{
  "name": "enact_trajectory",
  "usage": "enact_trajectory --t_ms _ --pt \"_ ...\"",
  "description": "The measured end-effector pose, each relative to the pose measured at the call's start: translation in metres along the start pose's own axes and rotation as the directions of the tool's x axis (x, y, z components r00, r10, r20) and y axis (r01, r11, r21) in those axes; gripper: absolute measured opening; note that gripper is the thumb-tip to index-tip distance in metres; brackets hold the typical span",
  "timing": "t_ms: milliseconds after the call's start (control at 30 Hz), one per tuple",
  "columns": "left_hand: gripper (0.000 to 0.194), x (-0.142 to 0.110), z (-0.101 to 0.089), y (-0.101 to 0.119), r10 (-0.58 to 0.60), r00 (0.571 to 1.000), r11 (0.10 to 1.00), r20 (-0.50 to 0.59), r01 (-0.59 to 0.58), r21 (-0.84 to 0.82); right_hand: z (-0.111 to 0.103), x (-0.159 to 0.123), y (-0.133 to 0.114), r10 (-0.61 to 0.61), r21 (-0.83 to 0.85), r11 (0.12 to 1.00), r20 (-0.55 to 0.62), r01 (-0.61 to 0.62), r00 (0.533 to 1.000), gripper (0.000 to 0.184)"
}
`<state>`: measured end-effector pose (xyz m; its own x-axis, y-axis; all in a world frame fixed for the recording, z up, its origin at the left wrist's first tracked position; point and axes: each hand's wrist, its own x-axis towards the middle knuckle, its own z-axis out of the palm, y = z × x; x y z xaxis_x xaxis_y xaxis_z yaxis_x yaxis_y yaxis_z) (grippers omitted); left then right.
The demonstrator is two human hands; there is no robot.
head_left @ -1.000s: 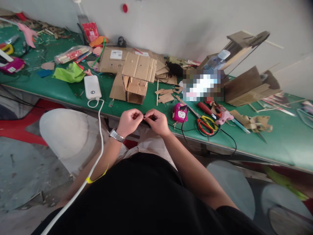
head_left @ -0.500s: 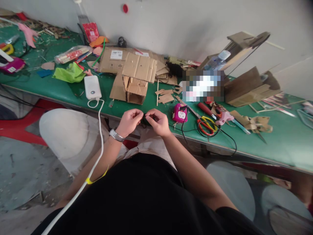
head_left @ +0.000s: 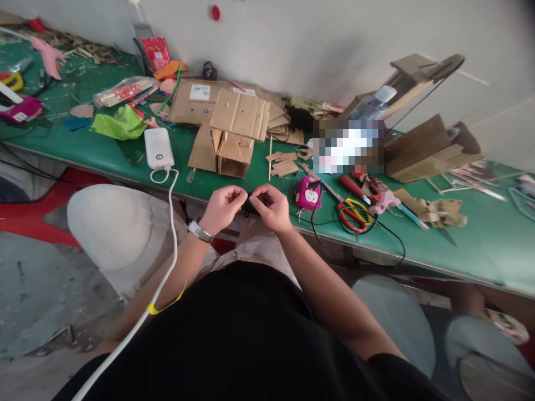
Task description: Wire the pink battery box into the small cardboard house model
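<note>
My left hand (head_left: 224, 208) and my right hand (head_left: 271, 208) meet fingertip to fingertip over my lap, at the front edge of the green table (head_left: 267, 188). Both are closed in a pinch. A thin dark strand, perhaps a cord, shows between and below the fingertips; it is too small to name surely. Just beyond my hands stands a cardboard box structure (head_left: 234, 150) with an open front. To the right of my right hand lies a magenta power socket (head_left: 308, 193). A white power bank (head_left: 159, 147) with a white cable sits left of my left hand.
Scissors (head_left: 355, 214) with red and yellow handles lie among a looped black cord, beside a pink glue gun (head_left: 383, 200). Cardboard scraps (head_left: 284, 167) are spread behind the socket. A larger cardboard build (head_left: 430, 147) stands at the right. Green cloth (head_left: 119, 122) lies at the left.
My hands stay almost in place, the pinched fingertips shifting very slightly. Under the table at the far right, part of another person has shifted. The things on the table are unmoved.
</note>
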<state>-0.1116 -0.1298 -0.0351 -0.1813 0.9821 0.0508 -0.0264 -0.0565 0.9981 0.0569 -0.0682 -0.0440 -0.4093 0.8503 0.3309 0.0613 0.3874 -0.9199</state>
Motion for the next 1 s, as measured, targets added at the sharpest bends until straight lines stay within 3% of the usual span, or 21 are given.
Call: enact_trajectory --t_ms 500,1000 --pt "0.031 -0.0023 0.0012 0.0034 0.044 0.999 0.998 0.005 -0.045 0.045 -0.0007 -0.0005 -0.0033 -0.052 -0.099 0.994 -0.014 0.050 0.999 0.025" --pt "0.024 -0.0031 0.0044 0.0031 0.086 0.996 0.988 0.041 -0.090 0.129 -0.0026 0.0010 0.0008 0.033 0.048 0.998 0.037 -0.035 0.999 0.028"
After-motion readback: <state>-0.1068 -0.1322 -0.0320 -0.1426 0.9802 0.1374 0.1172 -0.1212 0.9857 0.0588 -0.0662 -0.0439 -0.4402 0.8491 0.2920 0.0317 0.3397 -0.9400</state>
